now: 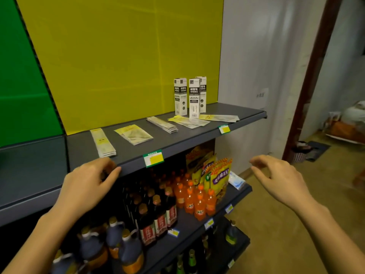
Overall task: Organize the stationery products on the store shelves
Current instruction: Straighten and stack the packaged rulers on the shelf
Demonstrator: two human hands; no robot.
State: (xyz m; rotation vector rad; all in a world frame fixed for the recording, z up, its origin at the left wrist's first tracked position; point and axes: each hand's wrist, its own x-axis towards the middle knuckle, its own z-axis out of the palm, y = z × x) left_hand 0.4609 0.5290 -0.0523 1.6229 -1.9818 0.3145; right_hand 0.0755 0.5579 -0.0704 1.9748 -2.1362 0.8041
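Note:
On the grey top shelf (177, 139) lie flat stationery packs: a long narrow stack (103, 142) at the left, a wider yellow-white pack (134, 134), another narrow stack (162, 124), and loose packs (199, 120) spread at the right. Three tall white refill boxes (190, 96) stand upright behind those. My left hand (89, 179) rests at the shelf's front edge just below the left stack, fingers loosely bent, holding nothing. My right hand (276, 177) hovers in the air right of the shelf, fingers relaxed and empty.
Below, a second shelf (239, 196) carries dark sauce bottles (158, 210), orange drink bottles (194, 200) and yellow snack bags (213, 173). Price tags (153, 158) hang on the shelf edges. Right of the unit lies open floor and a doorway (316, 76).

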